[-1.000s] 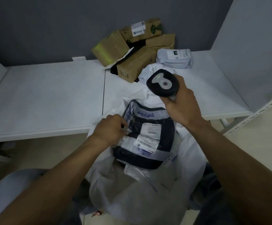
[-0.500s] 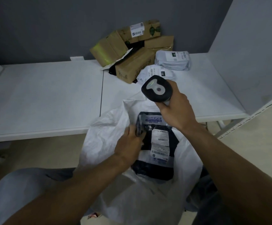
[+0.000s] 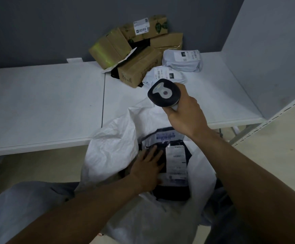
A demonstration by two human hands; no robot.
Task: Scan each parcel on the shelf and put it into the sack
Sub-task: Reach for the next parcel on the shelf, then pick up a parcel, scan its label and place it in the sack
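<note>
In the head view, the left hand [image 3: 148,167] is pressing flat, fingers straight, on the dark parcel [image 3: 176,161] lying in the mouth of the white sack [image 3: 111,148]. The right hand [image 3: 187,118] is gripping the scanner [image 3: 164,93] above it. Behind, cardboard boxes [image 3: 139,67] and white mailers [image 3: 182,60] are sitting on the shelf [image 3: 42,103], whose front edge the sack is overlapping.

- Left hand [image 3: 148,171] and right hand [image 3: 187,117] are bare, and so are both forearms up to the edge of view.
- Left of the sack [image 3: 111,147]: pale grey-blue garment, softly creased.
- Right of the sack: darker blue-grey cloth, in shadow.
</note>
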